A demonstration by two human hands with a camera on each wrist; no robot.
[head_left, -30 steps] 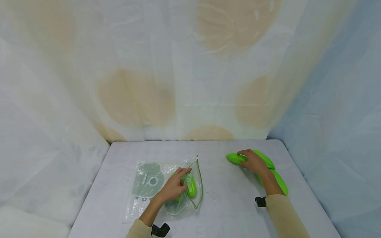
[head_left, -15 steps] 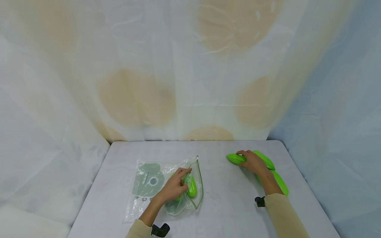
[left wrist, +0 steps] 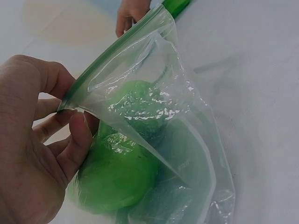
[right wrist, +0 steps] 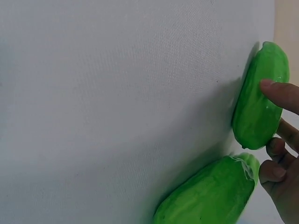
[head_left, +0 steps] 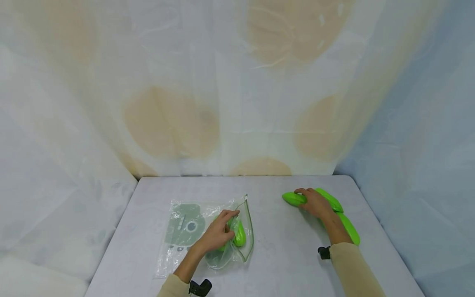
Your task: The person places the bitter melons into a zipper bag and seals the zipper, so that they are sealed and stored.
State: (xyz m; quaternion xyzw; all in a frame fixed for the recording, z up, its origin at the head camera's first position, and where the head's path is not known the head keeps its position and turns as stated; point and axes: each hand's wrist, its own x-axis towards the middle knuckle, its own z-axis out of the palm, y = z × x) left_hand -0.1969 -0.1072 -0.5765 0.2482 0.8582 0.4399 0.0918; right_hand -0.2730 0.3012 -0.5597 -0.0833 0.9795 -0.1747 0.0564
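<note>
My left hand (head_left: 218, 232) holds the rim of a clear zip bag (left wrist: 196, 98), its fingers bent at the green zip strip (left wrist: 117, 44). Rounded glossy green fruits (left wrist: 117, 172) show through the film. At the right, my right hand (head_left: 315, 203) is over a long green papaya-like fruit (right wrist: 257, 112) lying on the table. One finger lies across this fruit, other fingers are bent at its far side, and the thumb is near its end. A second green fruit (right wrist: 205, 196) lies close to the thumb, and another (head_left: 329, 199) sits behind the hand.
The bag's flat part, with a green printed picture (head_left: 184, 225), lies toward the left of the white table (head_left: 271, 268). Patterned cloth (head_left: 256, 136) hangs behind the table's far edge, with more cloth on both sides. Each wrist wears a small black camera.
</note>
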